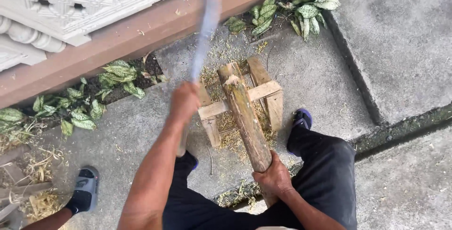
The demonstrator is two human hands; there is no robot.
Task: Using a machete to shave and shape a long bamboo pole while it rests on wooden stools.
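My left hand (183, 100) grips the handle of a long machete (205, 27), raised and motion-blurred, its blade pointing away towards the wall. My right hand (273, 179) holds the lower end of a thick, greenish-brown wooden pole (246, 117). The pole slants up and away from me. Its far end rests on a small stand of pale wooden slats (266, 91). The machete is above and left of the pole's far end, apart from it.
Wood shavings (230, 140) lie under and around the stand on the concrete. Speckled leafy plants (308, 4) grow along a brown ledge (141, 34) below a white ornamental wall. Another person's sandalled foot (85, 190) stands at lower left. A step edge (358, 79) runs on the right.
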